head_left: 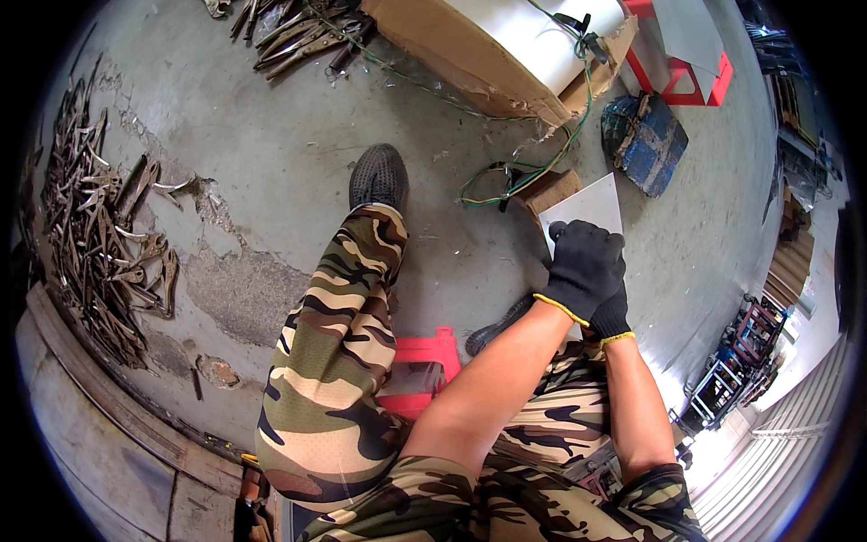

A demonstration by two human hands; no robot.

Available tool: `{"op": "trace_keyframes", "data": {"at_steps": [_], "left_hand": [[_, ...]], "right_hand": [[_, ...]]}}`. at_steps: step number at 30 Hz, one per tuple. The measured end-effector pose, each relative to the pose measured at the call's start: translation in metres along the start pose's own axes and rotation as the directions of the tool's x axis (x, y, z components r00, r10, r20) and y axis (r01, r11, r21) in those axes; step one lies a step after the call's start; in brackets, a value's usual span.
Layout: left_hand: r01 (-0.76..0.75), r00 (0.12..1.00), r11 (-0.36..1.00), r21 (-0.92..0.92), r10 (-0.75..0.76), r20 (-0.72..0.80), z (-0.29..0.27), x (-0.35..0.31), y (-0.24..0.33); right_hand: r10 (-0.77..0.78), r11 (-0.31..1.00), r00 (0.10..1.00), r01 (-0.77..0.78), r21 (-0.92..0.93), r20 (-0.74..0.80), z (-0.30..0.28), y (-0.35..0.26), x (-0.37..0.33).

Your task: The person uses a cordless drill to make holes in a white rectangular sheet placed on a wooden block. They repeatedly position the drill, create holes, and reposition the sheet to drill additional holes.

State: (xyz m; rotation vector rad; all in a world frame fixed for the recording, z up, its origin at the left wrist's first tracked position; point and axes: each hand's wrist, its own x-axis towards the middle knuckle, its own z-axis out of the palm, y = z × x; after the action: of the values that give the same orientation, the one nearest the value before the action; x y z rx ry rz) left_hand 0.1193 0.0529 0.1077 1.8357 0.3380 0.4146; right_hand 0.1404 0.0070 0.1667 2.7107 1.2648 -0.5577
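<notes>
My left hand (585, 264), in a black glove with a yellow cuff, is closed and lies over a pale flat sheet (591, 203). Its fingers curl in at the far side, and what they grip cannot be made out. Just behind and below it is my right hand (613, 314), gloved the same way. Most of that hand is covered by the left one, so its fingers do not show. The sheet slants up between my knees and leans by a small brown cardboard piece (553, 190).
Locking pliers (99, 226) lie heaped at the left, with more pliers (302, 41) at the far side. A cardboard box (452, 54) holds a white roll. Green wire (578, 135), a taped blue bundle (652, 144), and red stools (433, 352) stand around me.
</notes>
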Motion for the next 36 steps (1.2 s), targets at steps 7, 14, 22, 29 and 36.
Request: {"op": "trace_keyframes", "data": {"at_steps": [7, 14, 22, 29, 36], "left_hand": [[0.015, 1.0, 1.0, -0.026, -0.015, -0.022, -0.006, 0.0, -0.001], [0.57, 0.666, 0.737, -0.364, -0.674, -0.321, 0.008, -0.034, -0.04], [0.888, 0.459, 0.461, 0.006, -0.885, 0.08, 0.046, -0.077, -0.075], [0.814, 0.517, 0.541, 0.211, -0.841, 0.162, 0.054, -0.078, -0.07], [0.832, 0.548, 0.553, 0.026, -0.829, 0.111, 0.04, -0.098, -0.068]], "right_hand": [[0.287, 0.944, 0.953, -0.298, 0.142, 0.096, 0.031, 0.021, -0.044], [0.625, 0.671, 0.724, -0.69, 0.272, 0.293, 0.035, 0.005, -0.038], [0.641, 0.538, 0.739, -0.624, 0.567, 0.205, 0.04, 0.01, -0.055], [0.636, 0.416, 0.709, -0.648, 0.639, 0.305, 0.03, 0.021, -0.08], [0.615, 0.262, 0.738, -0.524, 0.81, 0.278, 0.023, 0.028, -0.093]]}}
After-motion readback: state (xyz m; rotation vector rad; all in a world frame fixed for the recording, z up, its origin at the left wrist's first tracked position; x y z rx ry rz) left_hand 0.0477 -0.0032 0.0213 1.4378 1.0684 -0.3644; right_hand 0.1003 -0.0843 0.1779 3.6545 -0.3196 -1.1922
